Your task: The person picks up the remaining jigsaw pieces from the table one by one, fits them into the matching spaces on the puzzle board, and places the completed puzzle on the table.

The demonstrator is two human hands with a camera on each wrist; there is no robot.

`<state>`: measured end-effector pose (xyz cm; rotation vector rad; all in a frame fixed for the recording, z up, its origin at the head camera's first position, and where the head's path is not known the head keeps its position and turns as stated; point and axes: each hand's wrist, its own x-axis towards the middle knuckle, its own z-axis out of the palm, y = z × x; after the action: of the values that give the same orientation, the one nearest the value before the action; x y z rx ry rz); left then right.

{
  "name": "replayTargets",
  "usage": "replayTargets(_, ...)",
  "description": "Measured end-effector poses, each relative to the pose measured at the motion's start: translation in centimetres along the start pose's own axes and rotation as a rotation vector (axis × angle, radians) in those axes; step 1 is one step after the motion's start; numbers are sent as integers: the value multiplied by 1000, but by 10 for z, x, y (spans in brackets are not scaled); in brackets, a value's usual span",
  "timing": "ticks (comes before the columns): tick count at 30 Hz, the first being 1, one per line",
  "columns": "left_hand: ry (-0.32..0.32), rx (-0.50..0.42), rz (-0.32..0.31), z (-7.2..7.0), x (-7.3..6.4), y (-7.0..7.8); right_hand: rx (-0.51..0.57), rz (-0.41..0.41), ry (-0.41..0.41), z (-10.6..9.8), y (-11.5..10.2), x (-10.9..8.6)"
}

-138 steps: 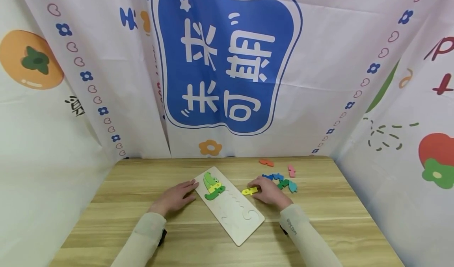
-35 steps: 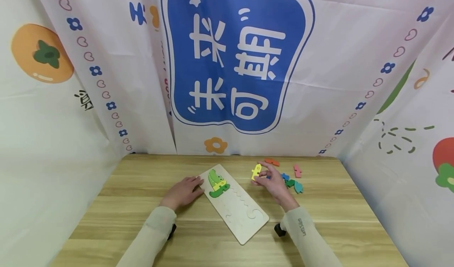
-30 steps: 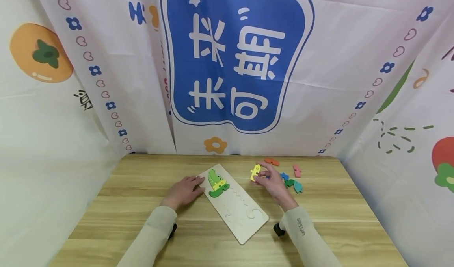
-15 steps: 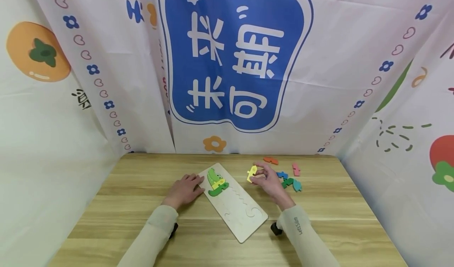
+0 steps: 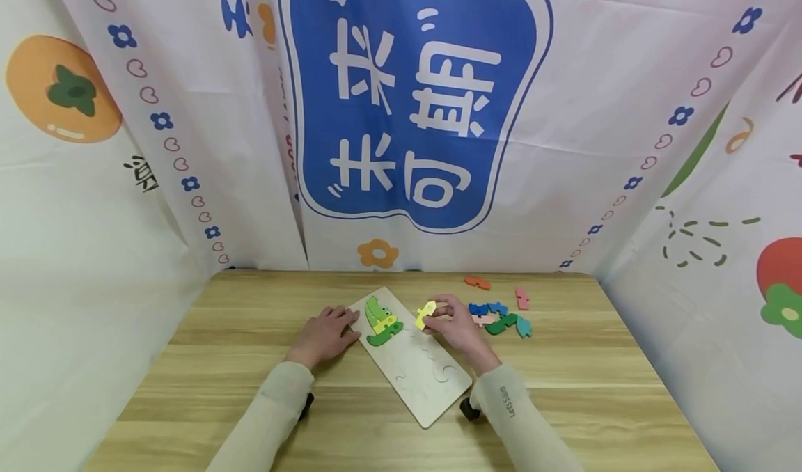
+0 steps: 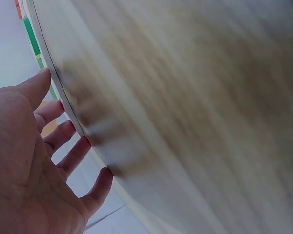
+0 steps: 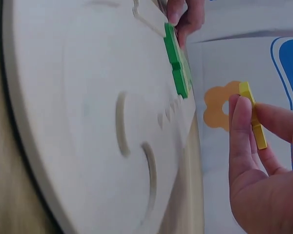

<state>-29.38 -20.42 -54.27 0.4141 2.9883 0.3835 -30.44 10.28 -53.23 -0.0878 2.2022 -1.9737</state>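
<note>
A pale wooden puzzle board [image 5: 416, 381] lies slanted on the table. At its far end sit a light green crocodile-head piece [image 5: 376, 310], a yellow piece and a darker green piece [image 5: 385, 333]. My right hand [image 5: 460, 329] pinches a yellow puzzle piece [image 5: 425, 315] between thumb and fingers, above the board's right edge; in the right wrist view this yellow piece [image 7: 253, 116] is seen edge-on, clear of the board. My left hand [image 5: 324, 336] rests at the board's upper left edge, and in the left wrist view its fingertips [image 6: 105, 175] touch the rim.
Loose pieces lie on the right of the table: blue [image 5: 478, 310], green [image 5: 502, 324], teal [image 5: 523, 326], pink [image 5: 522, 299] and orange [image 5: 477, 282]. A printed white cloth [image 5: 332, 249] hangs behind the table [image 5: 583, 367].
My right hand has picked up the yellow piece from beside the board, lifted and turned it, then carried it left to the board's edge. My left hand stays at the board.
</note>
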Motion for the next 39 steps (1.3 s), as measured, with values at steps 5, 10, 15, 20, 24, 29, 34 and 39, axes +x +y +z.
replayTargets(5,12,0,6,-1,-1,0,53,21,-35,13,0,-1)
replayTargets(10,15,0,5,-2,-3,0,57,12,-55,23,1,-1)
replayTargets(15,11,3,-1,-2,-2,0,45,18,-44,30,3,1)
replayTargets(20,4,-12,-4,-2,-2,2,38,54,-22,36,6,2)
replayTargets(24,5,-18,-14,-2,-2,2,36,55,-14,40,8,2)
replayTargets(29,8,-14,-7,-1,-1,2,30,54,-13,40,11,1)
replayTargets(34,6,-4,-4,0,0,0,16,36,-31,41,14,0)
replayTargets(39,4,-1,-6,0,0,0,-13,21,-33,41,17,0)
